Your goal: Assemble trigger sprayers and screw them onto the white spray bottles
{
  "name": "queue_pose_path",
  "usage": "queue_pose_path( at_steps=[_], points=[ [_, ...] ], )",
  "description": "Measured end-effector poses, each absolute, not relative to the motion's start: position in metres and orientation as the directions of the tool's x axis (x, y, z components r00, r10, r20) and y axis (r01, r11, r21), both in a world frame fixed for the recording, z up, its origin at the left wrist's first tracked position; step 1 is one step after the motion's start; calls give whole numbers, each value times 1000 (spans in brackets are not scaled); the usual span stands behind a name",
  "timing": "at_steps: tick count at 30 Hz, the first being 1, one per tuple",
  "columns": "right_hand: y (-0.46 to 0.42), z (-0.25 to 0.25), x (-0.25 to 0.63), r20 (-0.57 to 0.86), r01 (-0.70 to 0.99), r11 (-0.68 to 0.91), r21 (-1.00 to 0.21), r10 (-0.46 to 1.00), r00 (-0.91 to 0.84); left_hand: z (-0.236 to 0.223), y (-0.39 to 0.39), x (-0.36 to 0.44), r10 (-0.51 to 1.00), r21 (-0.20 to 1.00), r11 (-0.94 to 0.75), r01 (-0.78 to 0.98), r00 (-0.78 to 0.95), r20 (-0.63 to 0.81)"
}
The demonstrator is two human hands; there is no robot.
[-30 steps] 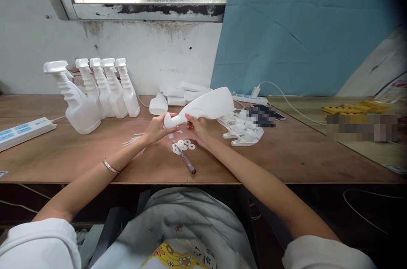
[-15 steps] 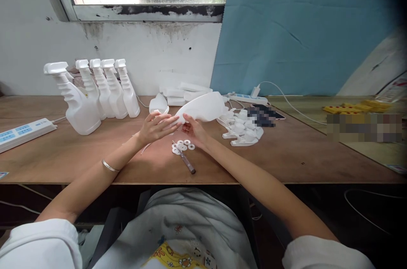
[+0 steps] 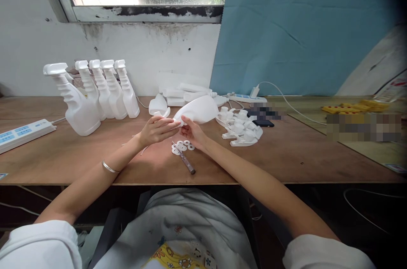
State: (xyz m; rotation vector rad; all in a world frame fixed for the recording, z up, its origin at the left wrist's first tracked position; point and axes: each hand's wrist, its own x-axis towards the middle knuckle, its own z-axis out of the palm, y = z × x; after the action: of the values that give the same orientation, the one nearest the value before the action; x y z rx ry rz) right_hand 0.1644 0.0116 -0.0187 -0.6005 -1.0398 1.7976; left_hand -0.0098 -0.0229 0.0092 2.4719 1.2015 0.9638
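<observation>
A white plastic spray bottle (image 3: pixel 199 109) lies tilted in the air above the table, its neck toward the left and its base to the right. My right hand (image 3: pixel 194 133) is closed around the neck end. My left hand (image 3: pixel 158 131) is closed on a white trigger spray head (image 3: pixel 165 112), which meets the bottle neck at my fingertips; the joint itself is hidden. Just below the hands lie several white ring washers (image 3: pixel 181 147) and a screwdriver (image 3: pixel 187 163) with a clear handle.
Several assembled spray bottles (image 3: pixel 78 108) stand at the left, near a power strip (image 3: pixel 27 133). More white bottles (image 3: pixel 174 92) lie by the wall. A pile of trigger heads (image 3: pixel 241 127) sits right of my hands, beside a phone (image 3: pixel 264 123). A white cable (image 3: pixel 292 108) crosses at right.
The bottle has shifted slightly left and down. My left fingers have curled in closer around the spray head and neck, and more of the head shows above them.
</observation>
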Motion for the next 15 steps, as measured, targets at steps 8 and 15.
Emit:
queue_pose_path(
  at_steps=[8, 15],
  points=[
    [14, -18, 164, 22, -541, -231, -809, 907, -420, -6, -11, -13, 409, -86, -743, 664, 552, 727],
    [10, -17, 164, 37, -551, -214, -807, 912, -409, -12, -10, -15, 162, -361, -655, 664, 590, 791]
  ],
)
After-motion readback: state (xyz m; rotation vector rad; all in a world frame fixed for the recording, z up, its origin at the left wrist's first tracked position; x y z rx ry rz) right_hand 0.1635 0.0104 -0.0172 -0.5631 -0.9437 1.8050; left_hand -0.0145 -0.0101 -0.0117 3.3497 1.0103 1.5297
